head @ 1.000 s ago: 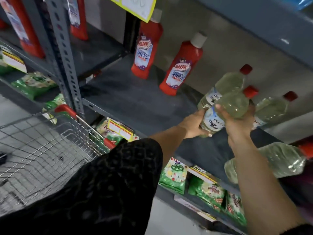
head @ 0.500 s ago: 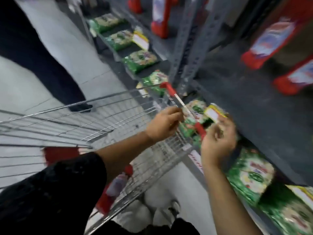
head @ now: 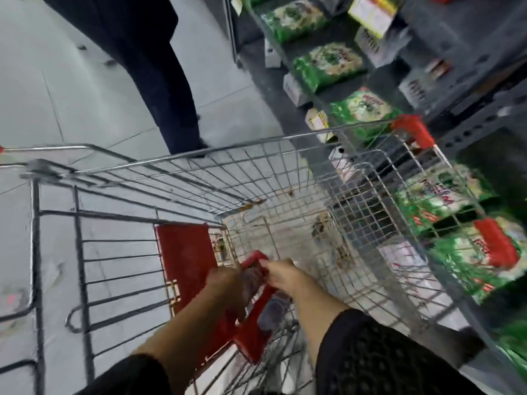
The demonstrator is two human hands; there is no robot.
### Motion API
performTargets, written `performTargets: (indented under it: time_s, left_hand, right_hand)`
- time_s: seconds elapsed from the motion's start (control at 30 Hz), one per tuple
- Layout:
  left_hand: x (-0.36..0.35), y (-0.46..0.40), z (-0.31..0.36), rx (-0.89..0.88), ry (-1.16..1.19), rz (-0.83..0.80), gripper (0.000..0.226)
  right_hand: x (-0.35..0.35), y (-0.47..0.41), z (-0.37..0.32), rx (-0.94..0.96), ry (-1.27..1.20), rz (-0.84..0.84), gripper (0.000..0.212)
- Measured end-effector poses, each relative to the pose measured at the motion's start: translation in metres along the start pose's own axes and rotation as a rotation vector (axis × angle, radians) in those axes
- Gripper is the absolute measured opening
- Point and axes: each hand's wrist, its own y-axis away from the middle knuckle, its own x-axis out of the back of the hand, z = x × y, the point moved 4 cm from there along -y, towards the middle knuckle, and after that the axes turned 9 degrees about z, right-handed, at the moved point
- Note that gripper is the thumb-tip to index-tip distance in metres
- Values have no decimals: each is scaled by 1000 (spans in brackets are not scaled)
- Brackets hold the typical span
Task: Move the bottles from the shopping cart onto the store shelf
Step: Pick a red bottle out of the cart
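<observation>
I look down into the wire shopping cart [head: 256, 143]. Red bottles lie at its near end: one red bottle [head: 253, 260] between my hands, and another red bottle [head: 258, 334] with a grey label below them. My left hand [head: 228, 283] is curled round the left side of the upper bottle. My right hand [head: 283, 276] lays its fingers over that bottle's top end; blur hides whether it grips. The store shelf [head: 467, 69] runs along the right, its lower levels in view.
Green packets [head: 328, 64] and price tags line the low shelves right of the cart. A person's dark-trousered leg [head: 162, 69] stands just beyond the cart's far rim. The cart's red seat flap [head: 185, 260] stands left of my hands. Grey tiled floor lies left.
My hands left the clear bottles on the shelf, passed over the cart's rim, and now reach down inside onto the red bottles. The view swung from shelf to cart.
</observation>
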Motion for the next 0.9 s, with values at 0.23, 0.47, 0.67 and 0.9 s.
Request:
performTargets:
  time_s: [0.23, 0.47, 0.67, 0.9]
  left_hand:
    - [19, 0, -14, 57, 185, 18, 88]
    - [98, 1, 13, -111, 419, 255, 107]
    - [166, 13, 94, -374, 686, 517, 112]
    - [237, 67, 245, -832, 921, 741, 97]
  right_hand:
    - [-14, 9, -2, -82, -31, -90, 40]
    - [38, 34, -55, 110, -700, -197, 65]
    - [151, 105, -115, 512, -862, 35, 73]
    - [308, 251, -101, 949, -870, 364, 20]
